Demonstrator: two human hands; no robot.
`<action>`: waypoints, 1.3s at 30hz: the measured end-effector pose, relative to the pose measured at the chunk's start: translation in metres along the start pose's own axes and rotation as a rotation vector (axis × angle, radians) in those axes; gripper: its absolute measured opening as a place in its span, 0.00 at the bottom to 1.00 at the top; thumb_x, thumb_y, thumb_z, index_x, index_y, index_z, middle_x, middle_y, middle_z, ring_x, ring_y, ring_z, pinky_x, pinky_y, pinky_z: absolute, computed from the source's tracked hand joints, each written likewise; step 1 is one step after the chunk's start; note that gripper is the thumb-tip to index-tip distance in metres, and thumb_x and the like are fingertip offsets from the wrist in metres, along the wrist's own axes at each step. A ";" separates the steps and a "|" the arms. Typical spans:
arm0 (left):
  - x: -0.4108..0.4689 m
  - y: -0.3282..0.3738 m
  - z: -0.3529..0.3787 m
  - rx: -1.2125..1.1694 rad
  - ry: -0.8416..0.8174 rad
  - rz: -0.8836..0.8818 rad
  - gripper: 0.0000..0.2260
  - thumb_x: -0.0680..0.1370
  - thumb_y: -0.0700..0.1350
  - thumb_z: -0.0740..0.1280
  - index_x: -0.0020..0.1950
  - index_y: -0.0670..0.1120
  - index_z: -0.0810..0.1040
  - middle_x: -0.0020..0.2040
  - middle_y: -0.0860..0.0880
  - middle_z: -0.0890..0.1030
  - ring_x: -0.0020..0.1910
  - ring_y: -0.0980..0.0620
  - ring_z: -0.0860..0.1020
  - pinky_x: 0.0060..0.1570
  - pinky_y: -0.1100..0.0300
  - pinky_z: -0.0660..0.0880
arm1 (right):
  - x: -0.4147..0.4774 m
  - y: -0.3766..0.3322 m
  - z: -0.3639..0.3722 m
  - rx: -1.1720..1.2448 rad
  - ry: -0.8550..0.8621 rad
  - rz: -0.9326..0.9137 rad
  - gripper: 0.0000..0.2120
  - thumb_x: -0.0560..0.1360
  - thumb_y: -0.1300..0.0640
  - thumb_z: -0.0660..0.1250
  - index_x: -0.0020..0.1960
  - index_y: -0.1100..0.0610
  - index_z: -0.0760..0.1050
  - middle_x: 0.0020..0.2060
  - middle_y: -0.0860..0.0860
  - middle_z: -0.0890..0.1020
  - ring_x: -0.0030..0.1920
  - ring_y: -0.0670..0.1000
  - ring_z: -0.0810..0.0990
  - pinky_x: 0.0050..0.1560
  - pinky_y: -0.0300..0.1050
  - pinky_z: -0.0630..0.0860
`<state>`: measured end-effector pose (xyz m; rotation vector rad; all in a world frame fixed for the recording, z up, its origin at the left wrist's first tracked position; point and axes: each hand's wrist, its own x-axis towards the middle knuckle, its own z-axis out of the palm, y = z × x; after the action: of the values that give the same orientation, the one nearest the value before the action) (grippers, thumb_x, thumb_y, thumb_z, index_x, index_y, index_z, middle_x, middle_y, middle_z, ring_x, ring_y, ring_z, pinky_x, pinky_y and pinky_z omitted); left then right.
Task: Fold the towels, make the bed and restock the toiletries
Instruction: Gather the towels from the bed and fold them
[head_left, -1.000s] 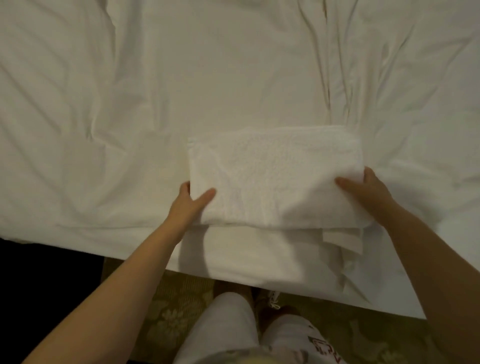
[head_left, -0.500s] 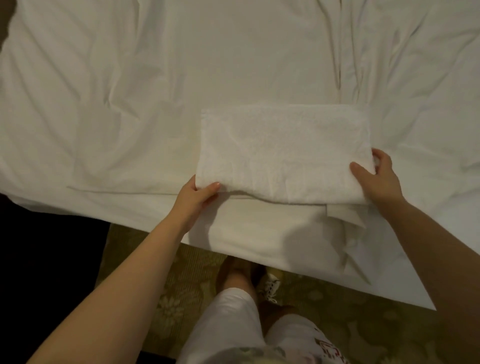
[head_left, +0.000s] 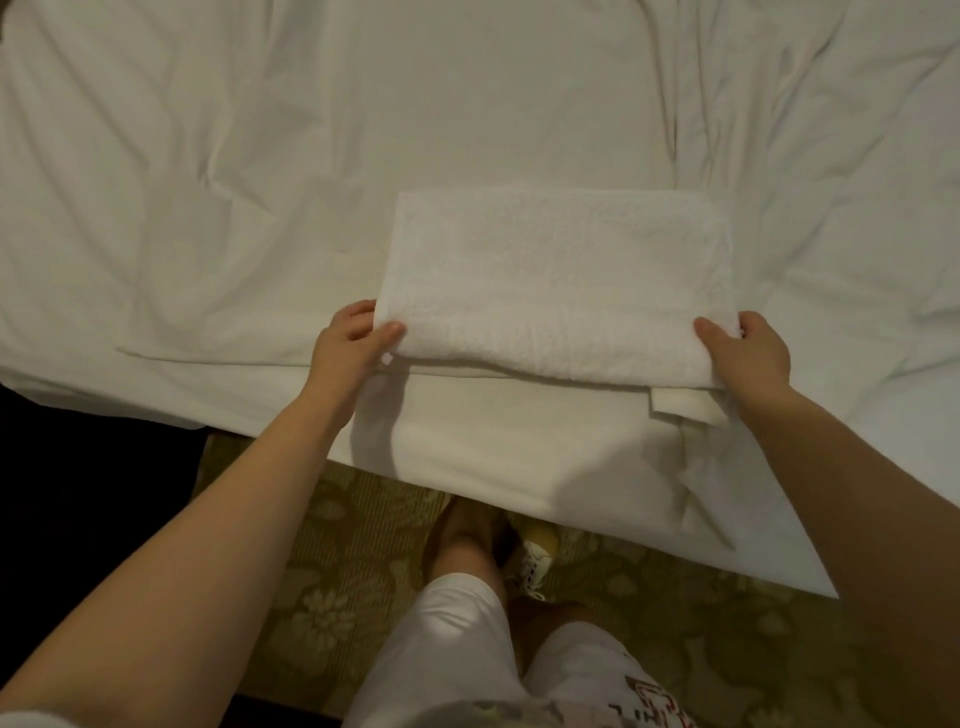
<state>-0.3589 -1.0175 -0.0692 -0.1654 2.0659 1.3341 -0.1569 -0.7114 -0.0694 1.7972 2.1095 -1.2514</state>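
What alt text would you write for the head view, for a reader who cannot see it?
A person's left hand and right hand grip the near corners of a folded white towel lying on a wrinkled bed.

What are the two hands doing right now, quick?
Left hand: closed on the near left corner of the folded towel.
Right hand: closed on its near right corner.

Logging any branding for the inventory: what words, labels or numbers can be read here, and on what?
Red print on the white clothing: cut off at the frame edge, too blurred to read.
No text shows on the towel or the bed sheet.
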 end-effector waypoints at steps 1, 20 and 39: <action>-0.003 -0.001 0.000 0.006 -0.008 0.005 0.04 0.78 0.43 0.66 0.50 0.50 0.80 0.52 0.51 0.78 0.49 0.52 0.76 0.47 0.62 0.74 | 0.000 0.001 0.001 0.016 0.001 0.006 0.20 0.78 0.48 0.63 0.62 0.60 0.71 0.58 0.57 0.76 0.54 0.56 0.74 0.54 0.45 0.68; -0.011 0.003 -0.001 0.088 0.009 -0.031 0.05 0.77 0.45 0.68 0.48 0.46 0.82 0.38 0.55 0.80 0.41 0.55 0.77 0.47 0.62 0.74 | -0.006 0.000 0.001 0.046 -0.003 0.013 0.21 0.79 0.48 0.61 0.67 0.60 0.68 0.62 0.58 0.74 0.62 0.60 0.73 0.62 0.50 0.69; -0.003 -0.008 -0.009 0.236 -0.302 -0.069 0.06 0.80 0.49 0.62 0.47 0.53 0.79 0.46 0.55 0.79 0.46 0.56 0.76 0.43 0.64 0.71 | -0.004 -0.002 0.008 0.025 0.003 0.066 0.26 0.80 0.50 0.59 0.73 0.60 0.61 0.70 0.58 0.68 0.68 0.61 0.67 0.68 0.52 0.65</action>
<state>-0.3572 -1.0300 -0.0707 0.0645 1.9213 0.9959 -0.1607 -0.7192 -0.0711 1.8639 2.0270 -1.2649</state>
